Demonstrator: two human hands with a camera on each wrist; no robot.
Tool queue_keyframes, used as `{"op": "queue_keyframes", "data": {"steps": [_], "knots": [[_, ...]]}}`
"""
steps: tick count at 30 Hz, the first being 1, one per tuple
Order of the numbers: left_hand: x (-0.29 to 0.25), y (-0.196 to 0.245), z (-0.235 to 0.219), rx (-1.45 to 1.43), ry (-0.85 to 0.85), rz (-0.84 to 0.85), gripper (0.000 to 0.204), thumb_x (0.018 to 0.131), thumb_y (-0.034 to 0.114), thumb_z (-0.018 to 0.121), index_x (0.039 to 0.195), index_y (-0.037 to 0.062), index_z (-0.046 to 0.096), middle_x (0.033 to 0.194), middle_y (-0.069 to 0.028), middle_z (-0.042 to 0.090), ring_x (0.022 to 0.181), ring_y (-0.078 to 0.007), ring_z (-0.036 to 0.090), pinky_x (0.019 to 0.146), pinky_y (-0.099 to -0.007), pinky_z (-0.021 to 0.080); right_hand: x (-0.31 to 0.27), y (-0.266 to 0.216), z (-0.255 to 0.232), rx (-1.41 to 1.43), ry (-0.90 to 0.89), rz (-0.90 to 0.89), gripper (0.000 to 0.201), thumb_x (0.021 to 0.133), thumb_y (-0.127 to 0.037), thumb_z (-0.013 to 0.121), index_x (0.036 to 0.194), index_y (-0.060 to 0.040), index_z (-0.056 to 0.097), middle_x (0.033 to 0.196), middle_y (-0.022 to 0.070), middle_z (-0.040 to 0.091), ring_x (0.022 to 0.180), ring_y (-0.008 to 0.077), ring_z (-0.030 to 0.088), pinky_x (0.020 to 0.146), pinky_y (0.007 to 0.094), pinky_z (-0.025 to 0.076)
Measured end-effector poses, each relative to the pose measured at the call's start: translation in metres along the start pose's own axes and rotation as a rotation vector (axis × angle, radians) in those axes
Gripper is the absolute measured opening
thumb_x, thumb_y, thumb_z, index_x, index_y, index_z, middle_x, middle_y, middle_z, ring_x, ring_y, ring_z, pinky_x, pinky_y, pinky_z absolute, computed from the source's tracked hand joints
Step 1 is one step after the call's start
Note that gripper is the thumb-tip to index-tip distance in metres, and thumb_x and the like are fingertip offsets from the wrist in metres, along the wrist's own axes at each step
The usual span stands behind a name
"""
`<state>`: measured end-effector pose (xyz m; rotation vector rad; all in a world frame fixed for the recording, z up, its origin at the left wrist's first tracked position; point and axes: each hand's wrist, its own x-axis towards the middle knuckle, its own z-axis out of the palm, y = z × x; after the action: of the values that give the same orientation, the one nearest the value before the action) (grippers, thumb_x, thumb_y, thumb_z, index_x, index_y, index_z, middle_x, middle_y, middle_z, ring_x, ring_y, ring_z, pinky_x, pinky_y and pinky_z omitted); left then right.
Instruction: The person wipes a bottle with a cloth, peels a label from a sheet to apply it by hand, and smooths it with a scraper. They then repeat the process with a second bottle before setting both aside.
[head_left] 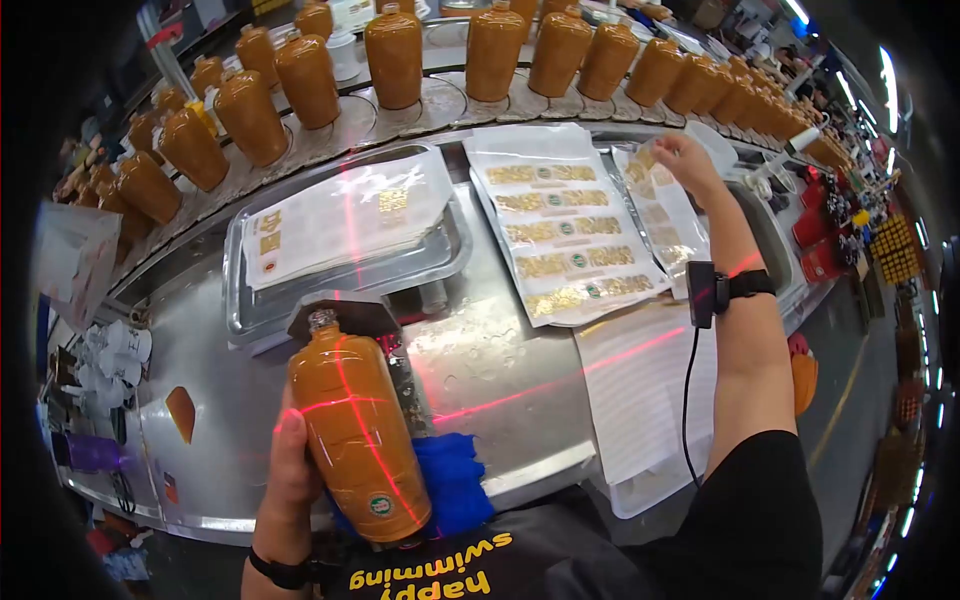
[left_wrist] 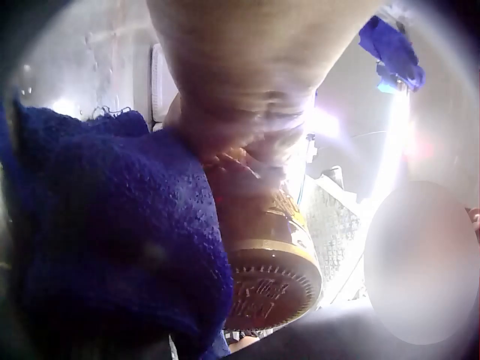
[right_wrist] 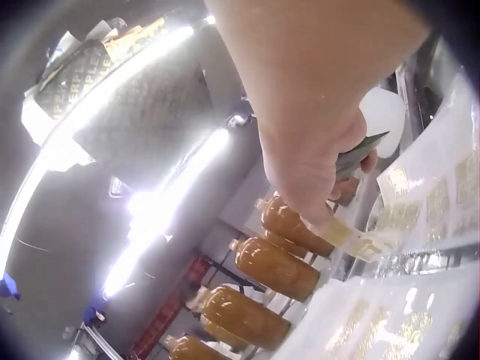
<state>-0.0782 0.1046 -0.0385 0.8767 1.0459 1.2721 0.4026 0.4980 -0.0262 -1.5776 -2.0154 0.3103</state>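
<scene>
My left hand (head_left: pixel 290 455) holds a glossy brown bottle (head_left: pixel 365 430), tilted over my lap with its neck toward the bench. A small green label sits low on its side. In the left wrist view, the bottle's ribbed base (left_wrist: pixel 271 289) shows beside a blue towel (left_wrist: pixel 120 232). Far right over the bench, my right hand (head_left: pixel 688 168) pinches a small clear-and-gold decal (right_wrist: pixel 352 240) at the fingertips. A dark flat piece (right_wrist: pixel 361 154) also shows by that hand's palm. Below this hand lies a sheet of gold decals (head_left: pixel 672 225); a larger decal sheet (head_left: pixel 555 230) lies left of it.
A metal tray (head_left: pixel 235 295) bears a stack of printed sheets (head_left: pixel 345 215). Behind it, several brown bottles (head_left: pixel 394 60) line a curved conveyor (head_left: pixel 430 115). A dark block (head_left: pixel 345 313) stands at the held bottle's neck. White paper (head_left: pixel 650 400) lies at the right; a brown scraper-like piece (head_left: pixel 181 413) lies left.
</scene>
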Motion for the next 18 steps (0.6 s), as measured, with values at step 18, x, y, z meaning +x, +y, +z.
{"op": "queue_keyframes", "data": {"steps": [18], "knots": [[0.008, 0.011, 0.003, -0.088, -0.1, 0.054, 0.064, 0.099, 0.043, 0.044, 0.146, 0.0021, 0.027, 0.141, -0.0116, 0.043, 0.13, -0.0195, 0.042, 0.109, -0.0351, 0.034, -0.023, -0.078, 0.041, -0.258, -0.099, -0.337, 0.017, 0.082, -0.014, 0.067, 0.087, 0.0007, 0.06, 0.098, 0.0169, 0.061, 0.093, 0.0355, 0.058, 0.082, 0.0376, 0.046]]}}
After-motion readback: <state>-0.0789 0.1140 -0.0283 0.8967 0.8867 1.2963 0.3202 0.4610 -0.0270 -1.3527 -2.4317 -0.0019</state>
